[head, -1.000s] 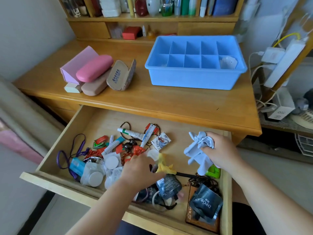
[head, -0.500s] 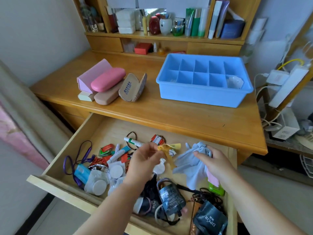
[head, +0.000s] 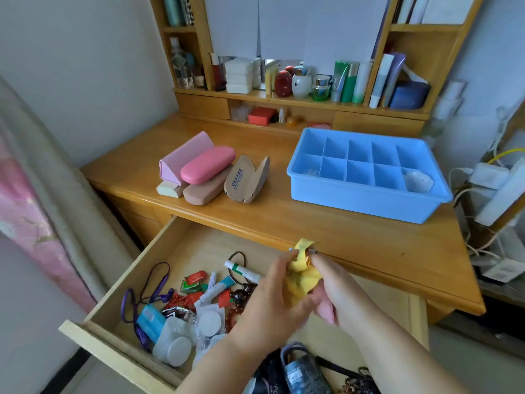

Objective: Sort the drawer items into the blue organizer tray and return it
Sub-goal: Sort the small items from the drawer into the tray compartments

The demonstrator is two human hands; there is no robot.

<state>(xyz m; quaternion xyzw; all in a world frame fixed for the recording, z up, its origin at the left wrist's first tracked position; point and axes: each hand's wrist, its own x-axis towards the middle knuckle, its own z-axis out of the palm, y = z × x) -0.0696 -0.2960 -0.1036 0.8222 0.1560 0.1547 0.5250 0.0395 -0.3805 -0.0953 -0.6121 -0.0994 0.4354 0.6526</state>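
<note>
Two hands, left (head: 270, 305) and right (head: 341, 291), grip one yellow cloth (head: 301, 275); ten-compartment blue tray (head: 366, 200) holds one white item (head: 419, 182).

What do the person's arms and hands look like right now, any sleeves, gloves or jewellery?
Both forearms are bare as far as the head view shows, with no sleeves in frame. The left hand and right hand wear no gloves, and no rings, watch or bracelet are visible on the wrists.

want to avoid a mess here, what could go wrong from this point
Both hands hold a bunched yellow cloth over the open drawer; it could drop back into the clutter. The tray is across the desk, so carrying a loose bundle that far may shed whatever is wrapped in it.
</note>
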